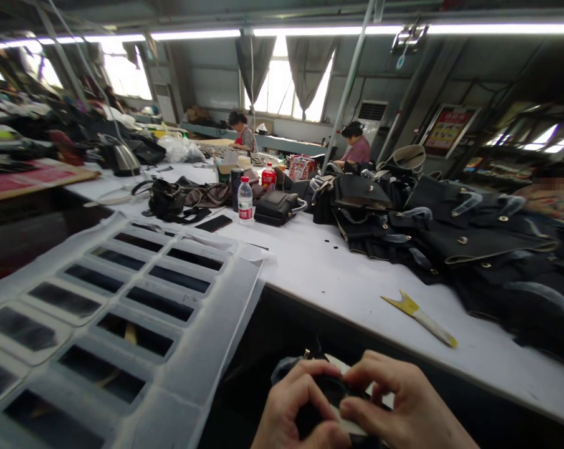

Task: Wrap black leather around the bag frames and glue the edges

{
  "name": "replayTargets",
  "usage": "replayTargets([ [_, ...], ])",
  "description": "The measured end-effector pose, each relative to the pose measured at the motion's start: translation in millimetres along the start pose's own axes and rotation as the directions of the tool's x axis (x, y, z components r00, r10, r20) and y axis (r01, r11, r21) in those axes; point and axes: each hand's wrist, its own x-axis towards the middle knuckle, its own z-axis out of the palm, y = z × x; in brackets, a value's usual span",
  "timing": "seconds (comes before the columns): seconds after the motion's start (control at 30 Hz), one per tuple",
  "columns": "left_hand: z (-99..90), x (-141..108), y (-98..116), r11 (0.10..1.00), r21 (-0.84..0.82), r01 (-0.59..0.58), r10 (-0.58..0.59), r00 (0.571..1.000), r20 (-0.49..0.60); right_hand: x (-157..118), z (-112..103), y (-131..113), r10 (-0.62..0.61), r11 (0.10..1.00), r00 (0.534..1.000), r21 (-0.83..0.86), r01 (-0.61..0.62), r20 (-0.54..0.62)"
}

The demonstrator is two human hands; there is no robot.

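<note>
From here I have the white worktable (305,265) running to the far side, a heap of black handbags (492,240) on its right. Near, before its edge, the left hand (303,402) and right hand (398,393) grip a black bag piece (334,389) in curled fingers. I'd judge it light, pliable, not slippery; I'd pinch opposite edges, clear of the small brass-coloured fitting (306,353).

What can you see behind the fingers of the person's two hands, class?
Between the left hand and the right hand, part of a dark item shows, with pale material beside it. The hands cover the rest, so its full shape cannot be told.
</note>
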Motion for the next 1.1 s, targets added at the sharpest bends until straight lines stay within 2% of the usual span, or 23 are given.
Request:
replayTargets([
  [0.07, 4.1, 5.4, 7.6, 0.998, 0.009, 0.06, -0.059, 0.997, -0.053, 2.1, -4.1, -2.7, -0.091, 0.987, 0.995, -0.129, 0.096, 0.049],
  [0.13, 6.6, 11.3, 14.8, 0.986, -0.025, 0.168, -0.169, 0.981, -0.097, 2.7, -7.5, -5.9, -0.187, 0.94, 0.978, -0.272, 0.206, 0.093],
  [0.23, 4.8, 20.4, 23.1, 0.937, -0.064, 0.343, -0.346, 0.937, -0.046, 2.8, -10.2, -9.6, -0.322, 0.82, 0.935, -0.45, 0.354, 0.147],
  [0.3, 1.4, 25.2, 26.4, 0.906, -0.035, 0.423, -0.422, 0.906, 0.02, 3.5, -10.3, -10.5, -0.436, 0.705, 0.88, -0.538, 0.463, 0.186],
  [0.37, -1.1, 27.9, 27.3, 0.893, 0.004, 0.45, -0.45, 0.892, 0.036, 4.5, -9.2, -9.9, -0.555, 0.564, 0.803, -0.61, 0.557, 0.219],
  [0.47, 0.7, 28.1, 24.7, 0.894, 0.05, 0.444, -0.444, 0.896, -0.016, 5.0, -6.4, -5.7, -0.674, 0.389, 0.696, -0.682, 0.619, 0.248],
  [0.53, 5.1, 26.9, 21.4, 0.896, 0.06, 0.44, -0.436, 0.898, -0.062, 4.1, -4.8, -1.0, -0.707, 0.336, 0.661, -0.702, 0.627, 0.252],
  [0.7, 16.8, 22.6, 10.9, 0.914, -0.057, 0.403, -0.407, 0.907, -0.109, 1.6, -1.9, 11.9, -0.723, 0.357, 0.658, -0.702, 0.617, 0.211],
  [0.8, 20.2, 20.4, 5.6, 0.906, -0.129, 0.404, -0.418, 0.902, -0.112, 2.4, 2.0, 16.7, -0.749, 0.405, 0.65, -0.686, 0.604, 0.129],
  [0.87, 21.2, 19.5, 3.6, 0.885, -0.151, 0.441, -0.458, 0.883, -0.104, 3.6, 5.1, 18.0, -0.787, 0.424, 0.615, -0.674, 0.604, 0.056],
  [0.97, 21.3, 19.0, 3.3, 0.845, -0.225, 0.486, -0.513, 0.855, -0.078, 5.1, 7.7, 18.3, -0.826, 0.398, 0.563, -0.675, 0.622, 0.032],
  [1.1, 20.4, 19.8, 5.5, 0.808, -0.317, 0.497, -0.537, 0.842, -0.05, 5.3, 7.0, 17.9, -0.809, 0.447, 0.587, -0.632, 0.633, 0.016],
])
